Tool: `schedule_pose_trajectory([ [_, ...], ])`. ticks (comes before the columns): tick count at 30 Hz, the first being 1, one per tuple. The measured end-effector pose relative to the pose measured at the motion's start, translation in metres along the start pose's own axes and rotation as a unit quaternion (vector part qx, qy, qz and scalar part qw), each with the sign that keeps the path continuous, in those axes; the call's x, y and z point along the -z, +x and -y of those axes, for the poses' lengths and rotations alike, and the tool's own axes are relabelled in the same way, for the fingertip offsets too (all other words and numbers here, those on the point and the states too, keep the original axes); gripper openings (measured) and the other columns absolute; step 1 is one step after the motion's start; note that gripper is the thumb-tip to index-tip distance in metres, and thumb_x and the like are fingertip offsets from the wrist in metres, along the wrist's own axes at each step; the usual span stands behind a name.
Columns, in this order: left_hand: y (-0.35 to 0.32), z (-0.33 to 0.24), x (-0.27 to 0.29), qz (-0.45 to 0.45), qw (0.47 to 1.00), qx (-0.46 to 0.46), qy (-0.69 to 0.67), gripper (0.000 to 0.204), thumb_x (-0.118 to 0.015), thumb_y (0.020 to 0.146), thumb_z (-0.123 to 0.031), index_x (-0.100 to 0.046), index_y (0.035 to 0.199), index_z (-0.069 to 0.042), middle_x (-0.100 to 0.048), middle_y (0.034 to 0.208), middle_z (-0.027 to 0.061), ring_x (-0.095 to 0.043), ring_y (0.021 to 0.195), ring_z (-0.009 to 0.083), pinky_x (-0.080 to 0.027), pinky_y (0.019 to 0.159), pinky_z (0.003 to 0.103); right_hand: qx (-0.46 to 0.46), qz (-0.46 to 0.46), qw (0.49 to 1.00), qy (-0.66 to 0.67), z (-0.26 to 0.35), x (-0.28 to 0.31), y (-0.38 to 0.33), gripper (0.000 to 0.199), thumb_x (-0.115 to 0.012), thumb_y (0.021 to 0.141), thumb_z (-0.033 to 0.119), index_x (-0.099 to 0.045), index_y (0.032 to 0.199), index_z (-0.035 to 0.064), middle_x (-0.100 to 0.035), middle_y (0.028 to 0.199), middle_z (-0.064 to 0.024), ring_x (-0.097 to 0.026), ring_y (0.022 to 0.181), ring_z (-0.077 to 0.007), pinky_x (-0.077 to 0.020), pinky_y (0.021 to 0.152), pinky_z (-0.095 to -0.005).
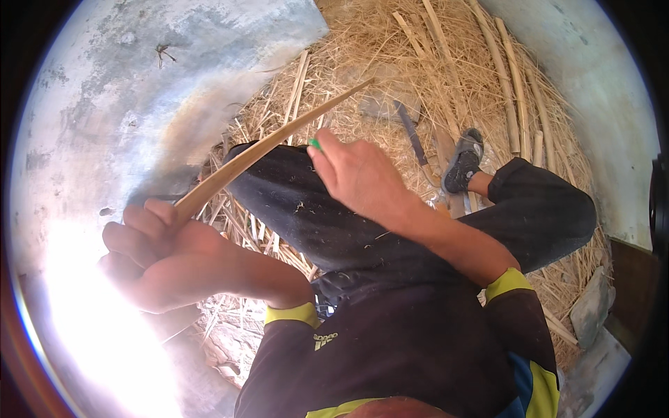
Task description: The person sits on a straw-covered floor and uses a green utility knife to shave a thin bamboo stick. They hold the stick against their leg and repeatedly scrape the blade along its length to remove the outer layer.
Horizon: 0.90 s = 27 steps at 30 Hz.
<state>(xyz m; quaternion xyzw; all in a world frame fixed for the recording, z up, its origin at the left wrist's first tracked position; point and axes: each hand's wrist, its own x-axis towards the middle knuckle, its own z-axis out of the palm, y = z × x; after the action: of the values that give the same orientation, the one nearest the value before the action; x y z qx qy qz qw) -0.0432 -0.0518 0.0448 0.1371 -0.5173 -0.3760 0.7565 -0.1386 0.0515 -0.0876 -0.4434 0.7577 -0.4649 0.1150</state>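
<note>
My left hand (171,261) is closed round the thick near end of a long, tapering split bamboo or wood strip (261,148). The strip slants up and away to the right, passing over my dark-trousered knee (279,181), with its thin tip above the straw. My right hand (359,171) is a fist just right of the strip, over the knee. A small green end (315,143) of something sticks out of that fist; the rest is hidden by the fingers. Whether it touches the strip, I cannot tell.
Straw and shavings (362,42) cover the floor. A long dark blade (410,132) lies near my shoed foot (463,160). Several wooden poles (519,83) lie at the far right. Pale walls (139,83) stand on both sides; bright glare covers the lower left.
</note>
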Motion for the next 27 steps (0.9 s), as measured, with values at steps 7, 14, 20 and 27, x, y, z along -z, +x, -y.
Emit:
schedule_pose_trajectory([
  [7,0.012,0.007,-0.002,-0.022,1.0,0.006,0.015,0.034,-0.04,0.099,-0.028,-0.027,0.069,-0.018,-0.021,0.053,-0.0045,-0.018,0.046,0.0088,-0.019,0.044,0.024,0.014,-0.021,0.997,-0.071,0.012,-0.003,0.009,0.022,-0.052,0.093,0.019,-0.053,0.094,-0.0024,-0.053,0.05,-0.0196,-0.058,0.048,-0.0376,-0.0469,0.045,-0.0458],
  [14,0.009,-0.002,-0.005,-0.002,1.0,0.016,-0.01,0.039,-0.041,0.099,-0.031,-0.025,0.066,-0.018,-0.019,0.051,-0.0045,-0.018,0.045,0.0093,-0.02,0.044,0.027,-0.021,-0.042,0.992,-0.116,-0.016,-0.012,0.004,0.024,-0.052,0.094,0.02,-0.053,0.097,-0.0037,-0.056,0.054,-0.0206,-0.06,0.051,-0.0391,-0.0477,0.049,-0.0477],
  [20,0.002,-0.008,-0.014,0.021,0.999,0.017,-0.018,0.04,-0.044,0.098,-0.029,-0.024,0.064,-0.019,-0.018,0.05,-0.005,-0.017,0.044,0.0091,-0.02,0.043,0.027,-0.054,-0.037,0.994,-0.093,-0.015,-0.013,-0.001,0.025,-0.048,0.095,0.021,-0.054,0.097,-0.0038,-0.055,0.054,-0.0212,-0.06,0.052,-0.0382,-0.0478,0.05,-0.0476],
  [27,0.001,-0.004,-0.007,0.019,0.999,0.011,-0.036,0.041,-0.047,0.096,-0.028,-0.024,0.063,-0.018,-0.018,0.05,-0.0046,-0.017,0.045,0.0092,-0.018,0.043,0.027,-0.027,0.013,0.998,-0.051,0.01,0.0,-0.001,0.025,-0.046,0.096,0.02,-0.054,0.097,-0.0039,-0.056,0.052,-0.0179,-0.059,0.046,-0.0343,-0.047,0.046,-0.0456],
])
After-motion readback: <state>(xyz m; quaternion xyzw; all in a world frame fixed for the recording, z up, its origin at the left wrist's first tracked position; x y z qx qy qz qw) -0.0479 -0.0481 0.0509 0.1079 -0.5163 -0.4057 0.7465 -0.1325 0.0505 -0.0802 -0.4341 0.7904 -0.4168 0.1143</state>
